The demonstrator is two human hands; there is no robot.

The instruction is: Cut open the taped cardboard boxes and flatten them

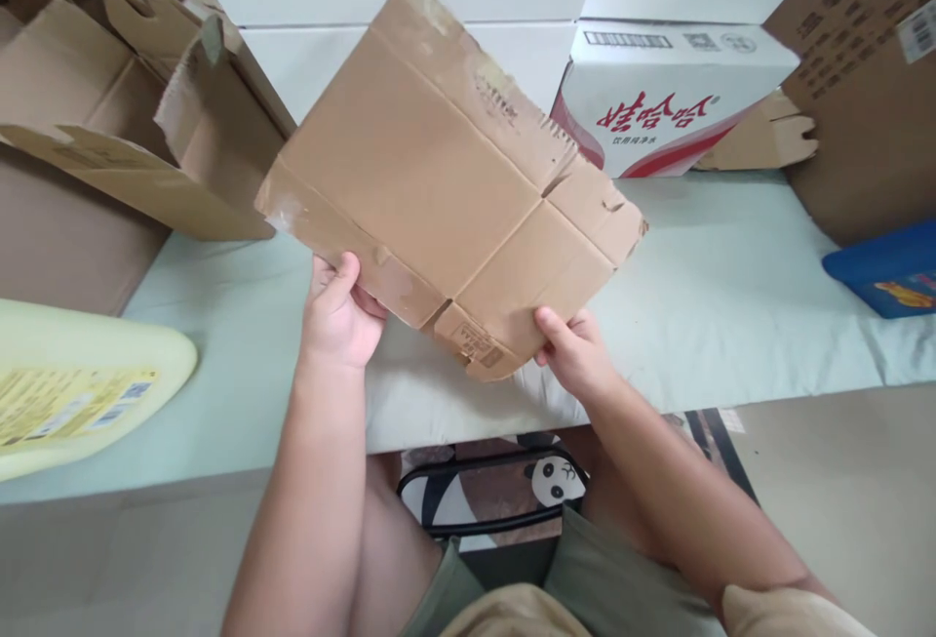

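Note:
A flattened brown cardboard box [446, 179] with creases, torn flaps and tape traces is held up above the pale green table [731, 296], tilted away from me. My left hand [336, 310] grips its lower left edge, thumb on top. My right hand [574, 349] pinches its lower right edge near a small printed label. Both hands are closed on the cardboard.
Opened brown cartons [124, 120] lie at the back left. A white box with red lettering [658, 96] stands at the back right, beside a tall brown carton [870, 81]. A blue item [888, 266] sits at the right edge, a pale yellow container [80, 383] at left. A panda-patterned seat [504, 491] shows below.

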